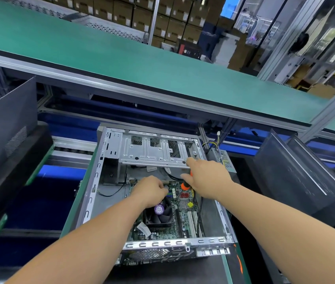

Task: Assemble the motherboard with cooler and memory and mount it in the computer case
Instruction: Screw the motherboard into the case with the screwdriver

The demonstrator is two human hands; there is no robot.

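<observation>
An open grey computer case (92,181) lies flat in front of me. Inside it sits the green motherboard (183,218) with a black cooler fan (160,217) that has a purple sticker at its hub. My left hand (149,190) rests curled on the board just beyond the fan; what its fingers pinch is hidden. My right hand (207,179) grips an orange-and-black screwdriver (185,185), its tip pointing down at the board's far right part. The silver drive cage (154,152) spans the far end of the case.
A power supply (223,158) with coloured wires sits at the case's far right. Black panels stand at the left (6,132) and right (289,171). A green conveyor shelf (121,58) runs overhead across the back. Black cables lie inside the case.
</observation>
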